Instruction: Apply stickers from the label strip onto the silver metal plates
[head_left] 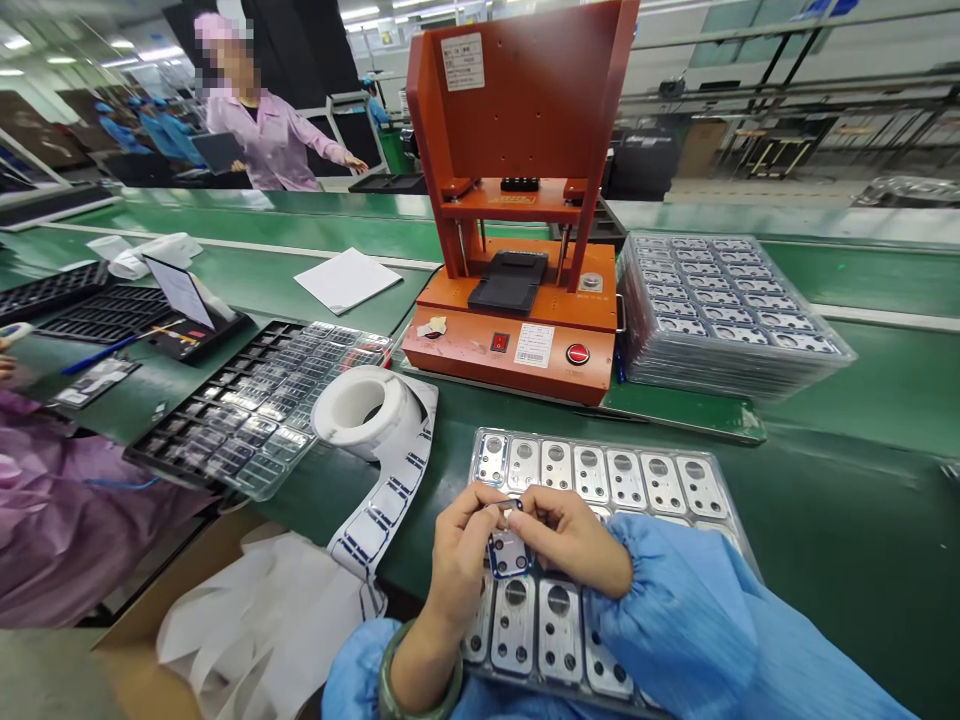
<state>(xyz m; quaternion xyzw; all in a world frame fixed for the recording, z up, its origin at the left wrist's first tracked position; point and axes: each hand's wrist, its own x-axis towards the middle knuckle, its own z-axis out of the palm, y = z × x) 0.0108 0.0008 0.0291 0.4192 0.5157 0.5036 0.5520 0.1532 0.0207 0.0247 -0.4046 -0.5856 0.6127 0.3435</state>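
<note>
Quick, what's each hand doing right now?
Left hand: closed, holding the small blue-edged plate.
Right hand: closed, fingers on that same plate's upper end.

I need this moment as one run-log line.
left grip: on silver plate; right grip: on same plate; underneath: plate tray; ahead: orange machine

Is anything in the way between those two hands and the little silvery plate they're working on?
Nothing visible: the left hand and right hand both touch the silvery plate, above a tray of similar plates.

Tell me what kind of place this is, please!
Probably a factory: there's a big orange machine, stacked clear trays of small parts, and a person in pink.
</note>
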